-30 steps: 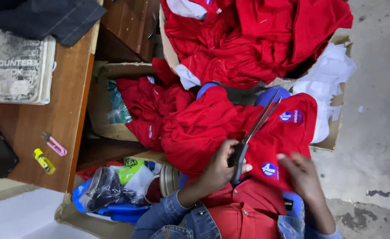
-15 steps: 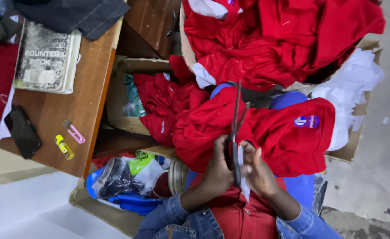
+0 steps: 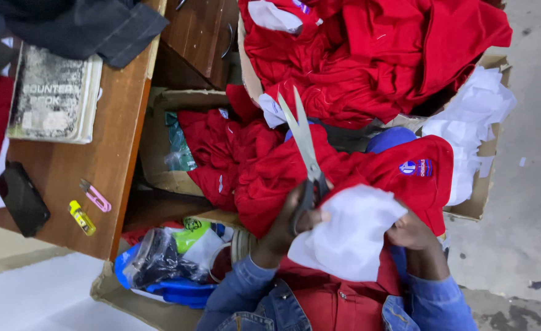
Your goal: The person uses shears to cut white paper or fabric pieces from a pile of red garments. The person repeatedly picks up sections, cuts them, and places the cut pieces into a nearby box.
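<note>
I see the scissors (image 3: 304, 147) pointing up and away, long axis near vertical. My left hand (image 3: 286, 224) grips their handles. My right hand (image 3: 408, 232) pinches the white cloth (image 3: 347, 236).

The left hand (image 3: 283, 224) grips scissors (image 3: 304, 147), blades open and pointing away over a red shirt (image 3: 368, 168). The right hand (image 3: 408, 233) holds a white cloth (image 3: 344, 236) against the shirt. On the table's (image 3: 114, 165) near edge lie a phone (image 3: 22, 199), pink clipper (image 3: 95, 196) and yellow lighter (image 3: 81, 217).

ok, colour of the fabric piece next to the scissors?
White fabric piece, against the red garment; the head view shows it.
</note>
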